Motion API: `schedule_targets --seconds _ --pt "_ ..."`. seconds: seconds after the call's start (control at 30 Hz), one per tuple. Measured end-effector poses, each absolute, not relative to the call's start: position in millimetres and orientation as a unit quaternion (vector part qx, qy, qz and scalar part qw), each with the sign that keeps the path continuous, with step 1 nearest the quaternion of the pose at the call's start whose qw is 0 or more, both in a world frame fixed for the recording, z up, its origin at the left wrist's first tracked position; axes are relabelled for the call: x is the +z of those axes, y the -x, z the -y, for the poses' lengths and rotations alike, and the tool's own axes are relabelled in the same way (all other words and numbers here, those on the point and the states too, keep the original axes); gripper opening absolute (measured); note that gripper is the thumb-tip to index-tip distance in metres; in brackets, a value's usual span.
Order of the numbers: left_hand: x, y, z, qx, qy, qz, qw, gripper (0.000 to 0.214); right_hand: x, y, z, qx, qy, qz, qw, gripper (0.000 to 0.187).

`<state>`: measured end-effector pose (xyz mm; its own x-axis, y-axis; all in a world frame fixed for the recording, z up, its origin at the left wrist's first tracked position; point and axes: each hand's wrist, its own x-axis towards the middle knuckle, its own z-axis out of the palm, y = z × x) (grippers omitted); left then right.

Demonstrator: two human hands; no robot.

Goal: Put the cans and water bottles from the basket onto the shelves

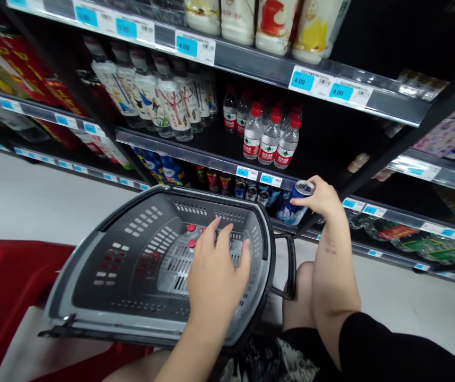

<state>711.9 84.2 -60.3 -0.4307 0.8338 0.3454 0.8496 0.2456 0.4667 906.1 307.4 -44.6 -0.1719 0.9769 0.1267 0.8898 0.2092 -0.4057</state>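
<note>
My right hand (pixel 321 197) grips a blue drink can (pixel 294 206) by its upper part, just in front of the low shelf. The can leans slightly, its silver lid facing up. Over the grey shopping basket (pixel 104 239) hovers my left hand (pixel 219 260), fingers spread and holding nothing. Red-capped bottles (pixel 191 229) lie or stand at the bottom of the basket, partly covered by my left hand. More cans (pixel 251 192) line the lowest shelf, behind the basket's far rim.
Small red-capped water bottles (pixel 269 139) and taller patterned bottles (pixel 175 109) stand on the middle shelf. Milky drink bottles (pixel 275 24) are above. The basket's black handle (pixel 291 265) sticks out on the right. A red object (pixel 12 292) is at the left.
</note>
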Motion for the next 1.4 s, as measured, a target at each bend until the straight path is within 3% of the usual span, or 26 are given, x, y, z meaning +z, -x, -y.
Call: schedule_targets --seconds 0.13,0.23,0.53,0.7,0.83,1.1,1.27,1.4 --pt "-61 -712 -84 -0.308 0.535 0.787 0.0 0.039 -89 -914 -337 0.121 0.608 0.781 0.071 0.063" --pt "-60 -711 -84 -0.315 0.532 0.786 -0.005 0.038 -131 -911 -353 0.144 0.618 0.772 0.05 0.06" --pt "-58 -709 -79 -0.314 0.524 0.791 -0.022 0.036 -220 -889 -389 0.153 0.604 0.767 0.157 0.057" --pt "-60 -706 -75 -0.312 0.524 0.792 -0.021 0.034 -256 -889 -396 0.103 0.617 0.763 0.161 0.055" --pt "-63 -701 -71 -0.315 0.524 0.791 -0.023 0.034 -278 -881 -398 0.03 0.646 0.751 0.135 0.053" --pt "-67 -681 -68 -0.301 0.513 0.802 -0.054 0.033 -308 -873 -403 0.016 0.661 0.746 0.077 0.067" --pt "-66 -671 -62 -0.288 0.51 0.808 -0.067 0.033 -313 -874 -402 0.014 0.658 0.75 0.059 0.052" --pt "-67 -671 -57 -0.281 0.515 0.807 -0.062 0.033 -311 -874 -407 0.03 0.666 0.744 0.034 0.06"
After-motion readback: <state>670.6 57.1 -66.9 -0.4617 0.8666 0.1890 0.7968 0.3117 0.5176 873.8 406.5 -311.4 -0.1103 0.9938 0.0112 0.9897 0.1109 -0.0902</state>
